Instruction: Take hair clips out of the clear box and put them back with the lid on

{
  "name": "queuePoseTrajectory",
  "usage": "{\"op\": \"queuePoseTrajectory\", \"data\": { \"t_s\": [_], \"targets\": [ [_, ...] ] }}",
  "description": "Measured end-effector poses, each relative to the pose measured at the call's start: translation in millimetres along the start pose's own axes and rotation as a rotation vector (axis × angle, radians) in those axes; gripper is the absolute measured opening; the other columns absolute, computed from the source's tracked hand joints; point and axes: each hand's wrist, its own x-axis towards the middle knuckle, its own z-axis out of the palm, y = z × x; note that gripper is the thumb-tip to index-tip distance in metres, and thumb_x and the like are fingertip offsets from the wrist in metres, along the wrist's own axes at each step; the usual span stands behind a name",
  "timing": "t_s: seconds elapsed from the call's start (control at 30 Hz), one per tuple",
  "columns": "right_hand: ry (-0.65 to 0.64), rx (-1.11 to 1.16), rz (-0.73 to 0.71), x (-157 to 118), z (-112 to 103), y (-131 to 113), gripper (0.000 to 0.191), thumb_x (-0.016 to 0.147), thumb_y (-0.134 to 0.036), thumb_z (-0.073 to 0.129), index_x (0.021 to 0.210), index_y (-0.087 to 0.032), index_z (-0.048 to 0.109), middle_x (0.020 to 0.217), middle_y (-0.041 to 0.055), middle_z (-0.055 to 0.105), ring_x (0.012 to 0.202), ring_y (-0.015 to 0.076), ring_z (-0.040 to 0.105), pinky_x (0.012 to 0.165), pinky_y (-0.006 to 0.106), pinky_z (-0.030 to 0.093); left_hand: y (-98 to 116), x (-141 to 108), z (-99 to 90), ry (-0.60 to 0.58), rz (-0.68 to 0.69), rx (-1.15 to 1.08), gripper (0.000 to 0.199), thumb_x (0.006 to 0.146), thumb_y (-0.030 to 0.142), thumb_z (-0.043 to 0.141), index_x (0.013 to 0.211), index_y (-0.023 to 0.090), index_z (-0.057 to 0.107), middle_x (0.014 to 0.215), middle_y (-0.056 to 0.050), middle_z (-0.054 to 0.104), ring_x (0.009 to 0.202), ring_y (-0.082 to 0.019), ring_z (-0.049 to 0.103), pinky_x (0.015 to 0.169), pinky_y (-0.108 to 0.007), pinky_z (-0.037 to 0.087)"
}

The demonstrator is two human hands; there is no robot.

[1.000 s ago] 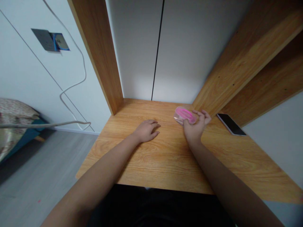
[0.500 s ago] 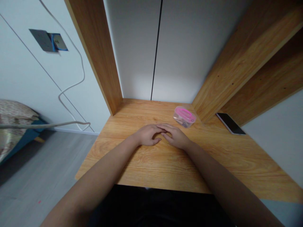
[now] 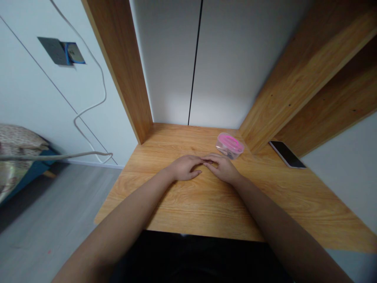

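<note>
My left hand rests on the wooden desk, its fingers stretched out and the thumb apart from them. Across from it lies my right hand, also with extended fingers, and the fingertips of the two hands meet in the middle. Nothing shows in either hand. Just beyond my right hand stands a clear plastic container with a pink lid. Small items are inside it, too blurred to name.
A phone lies at the right, by a wooden upright. Another wooden panel rises at the back left. A white cable hangs by an opened wall socket. Patterned bedding is at far left.
My right hand has slid slightly to the right, so the fingers overlap less and now meet mostly at the tips. My left hand has barely moved.
</note>
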Motion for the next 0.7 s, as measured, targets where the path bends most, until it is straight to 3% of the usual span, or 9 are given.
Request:
{"op": "queuePoseTrajectory", "data": {
  "t_s": [0.7],
  "targets": [
    [-0.004,0.020,0.002,-0.3,-0.4,-0.2,0.026,0.094,-0.024,0.060,0.116,-0.025,0.073,0.111,0.0079,0.076,0.101,0.0243,0.072,0.089,0.043,0.059,2.7,0.0,-1.7,0.002,-0.005,-0.015,0.045,0.091,0.027,0.060,0.134,0.017,0.057,0.133,-0.015,0.067,0.121,-0.028,0.065,0.106,-0.044,0.050]
  ]
}}
